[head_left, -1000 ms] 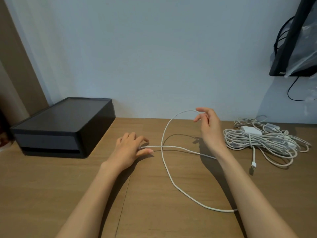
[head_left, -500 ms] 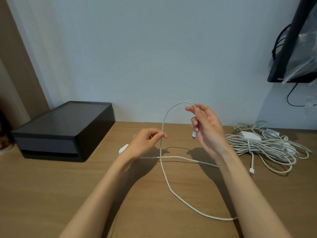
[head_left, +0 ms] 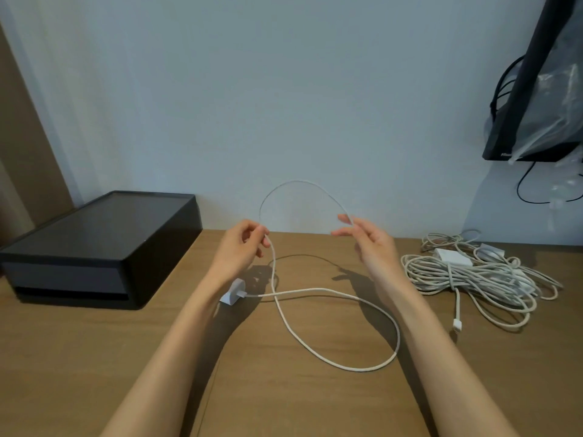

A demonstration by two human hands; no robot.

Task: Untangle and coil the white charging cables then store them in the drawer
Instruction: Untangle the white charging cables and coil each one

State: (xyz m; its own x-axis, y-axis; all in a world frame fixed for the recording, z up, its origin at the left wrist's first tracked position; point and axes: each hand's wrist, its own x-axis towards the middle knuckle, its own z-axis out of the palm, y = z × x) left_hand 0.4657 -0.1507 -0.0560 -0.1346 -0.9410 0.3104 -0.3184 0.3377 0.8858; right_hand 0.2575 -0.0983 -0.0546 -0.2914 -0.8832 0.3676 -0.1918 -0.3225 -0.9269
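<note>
A white charging cable (head_left: 318,351) arches in the air between my two hands, then drops to the wooden table and lies there in a loose loop. My left hand (head_left: 241,250) pinches one side of the arch just above the table. On the other side my right hand (head_left: 370,239) pinches the cable between thumb and fingertips. The cable ends in a small white plug adapter (head_left: 233,291) lying under my left wrist. A tangled pile of white cables (head_left: 473,275) with a white box in it lies at the right. The black drawer unit (head_left: 94,247) stands at the left, shut.
The wooden table (head_left: 94,357) runs up to a pale wall. A dark monitor wrapped in clear plastic (head_left: 536,99) hangs at the upper right with black wires below it. One connector end (head_left: 457,324) of the pile trails toward my right forearm.
Both hands have lifted off the table. My left hand left the plug end and now pinches the cable higher up. The hands have moved apart, and the raised arch is wider.
</note>
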